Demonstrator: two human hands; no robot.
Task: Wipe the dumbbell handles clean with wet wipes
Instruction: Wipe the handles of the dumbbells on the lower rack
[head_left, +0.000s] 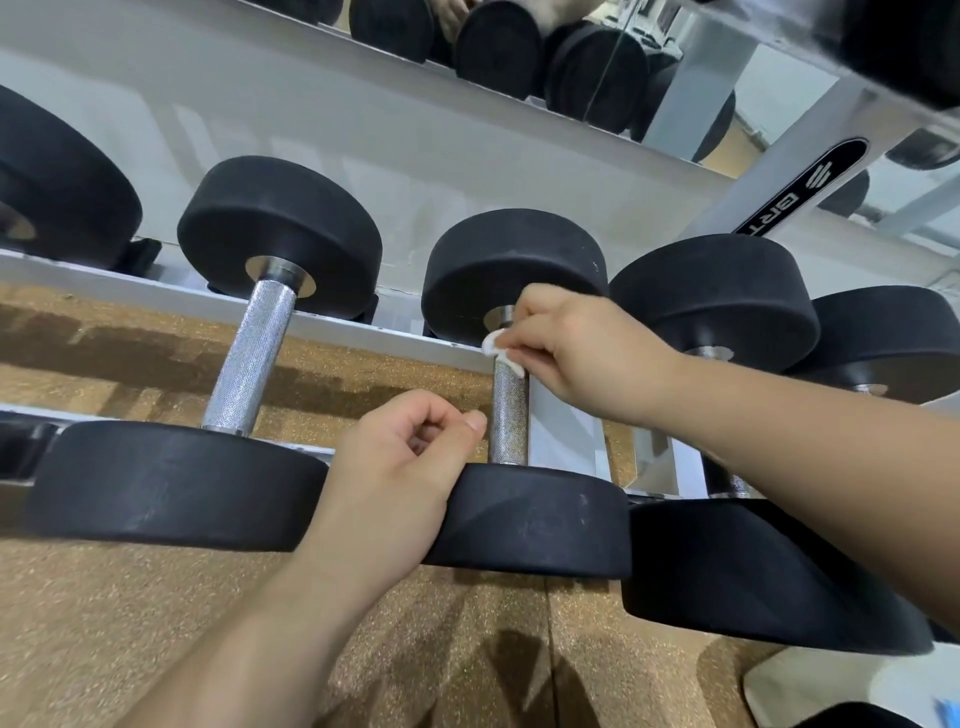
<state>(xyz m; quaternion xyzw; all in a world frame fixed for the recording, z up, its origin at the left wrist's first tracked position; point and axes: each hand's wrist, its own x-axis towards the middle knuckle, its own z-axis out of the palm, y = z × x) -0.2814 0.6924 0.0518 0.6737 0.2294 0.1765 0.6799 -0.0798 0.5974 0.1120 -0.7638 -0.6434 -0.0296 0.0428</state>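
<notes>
— On what are the dumbbells carried?
— On a pale grey metal rack (363, 130). A rear rail (363, 332) is seen beyond the left hand (410, 467), and a front rail (31, 414) far to its left.
— What is laid across the rails?
— A row of black-headed dumbbells. The middle dumbbell (540, 519) is set between the two hands, its near head under the left hand. The left dumbbell (249, 358) is placed left of that hand. The right dumbbell (727, 291) is lined up just right of the right hand (566, 353).
— And higher up?
— An upper tier (519, 109), well beyond both hands, is loaded with more dark dumbbells.
— And below?
— A speckled brown floor (130, 623) is seen under the rack.
</notes>
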